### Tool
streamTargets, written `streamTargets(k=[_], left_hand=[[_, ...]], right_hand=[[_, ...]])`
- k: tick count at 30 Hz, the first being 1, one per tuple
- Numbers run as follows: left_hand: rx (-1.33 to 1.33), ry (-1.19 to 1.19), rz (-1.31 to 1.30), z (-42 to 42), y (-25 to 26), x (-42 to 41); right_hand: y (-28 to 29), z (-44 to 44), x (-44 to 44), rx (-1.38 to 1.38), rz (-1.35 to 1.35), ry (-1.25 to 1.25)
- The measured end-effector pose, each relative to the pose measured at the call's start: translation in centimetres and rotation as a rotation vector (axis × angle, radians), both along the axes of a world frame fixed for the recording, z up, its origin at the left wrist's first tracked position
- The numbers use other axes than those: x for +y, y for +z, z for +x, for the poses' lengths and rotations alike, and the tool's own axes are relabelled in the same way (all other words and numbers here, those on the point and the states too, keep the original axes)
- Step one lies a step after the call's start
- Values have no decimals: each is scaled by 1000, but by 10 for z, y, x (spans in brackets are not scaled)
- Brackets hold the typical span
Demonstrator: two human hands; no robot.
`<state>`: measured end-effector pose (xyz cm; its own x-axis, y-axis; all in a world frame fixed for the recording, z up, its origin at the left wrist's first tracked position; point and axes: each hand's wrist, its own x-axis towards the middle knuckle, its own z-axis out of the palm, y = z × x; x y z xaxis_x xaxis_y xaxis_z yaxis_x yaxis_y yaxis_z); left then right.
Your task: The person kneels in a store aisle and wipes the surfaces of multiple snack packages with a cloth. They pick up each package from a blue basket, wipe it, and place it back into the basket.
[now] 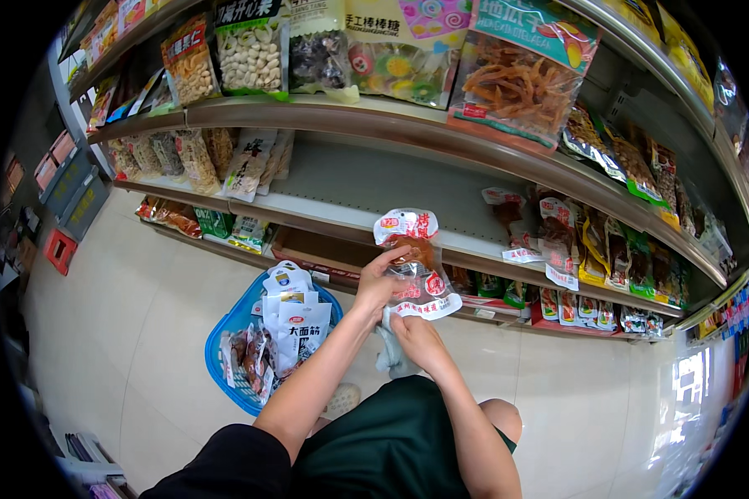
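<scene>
My left hand [381, 282] grips the left side of a clear vacuum-sealed snack packet [421, 268] with white ends, red print and brown meat inside. Below it, my right hand [417, 340] is closed on a pale grey-blue cloth [393, 354], close to the packet's lower edge. At lower left on the floor stands a blue plastic basket [230, 380] with white snack pouches [299, 330] and similar meat packets [256, 358] in it. Two more such packets [558, 237] lie at the right of the middle shelf [387, 178].
Curved shelves hold bagged snacks [249, 56] above and more packets [618, 249] at right. Under the middle shelf is a brown cardboard tray [324, 249]. Grey crates [78, 193] and a red plastic stool [60, 251] stand on the tiled floor at far left.
</scene>
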<state>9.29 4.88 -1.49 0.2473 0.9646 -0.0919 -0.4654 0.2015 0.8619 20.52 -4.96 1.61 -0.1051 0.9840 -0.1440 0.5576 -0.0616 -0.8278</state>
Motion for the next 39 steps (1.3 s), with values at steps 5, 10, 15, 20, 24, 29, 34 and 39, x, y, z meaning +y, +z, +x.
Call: streamTargets(k=[5, 10, 15, 20, 24, 29, 34, 39], left_hand=[[-149, 158, 2, -50, -4, -25], [-97, 310, -13, -118, -10, -56], [95, 382, -63, -164, -20, -97], [208, 430, 1, -177, -14, -134], [185, 371, -42, -177, -16, -148], [147, 417, -85, -186, -20, -161], [242, 431, 1, -195, -24, -162], [347, 477, 64, -205, -26, -153]], right_hand=[[24, -18, -5, 0, -119, 330], [37, -41, -11, 84, -113, 517], [47, -81, -9, 387, 170, 282], [45, -131, -10, 126, 629, 135], [-4, -163, -10, -266, 720, 326], [-12, -179, -1, -247, 616, 360], [-19, -187, 8, -239, 681, 282], [-25, -195, 1, -37, 692, 460]])
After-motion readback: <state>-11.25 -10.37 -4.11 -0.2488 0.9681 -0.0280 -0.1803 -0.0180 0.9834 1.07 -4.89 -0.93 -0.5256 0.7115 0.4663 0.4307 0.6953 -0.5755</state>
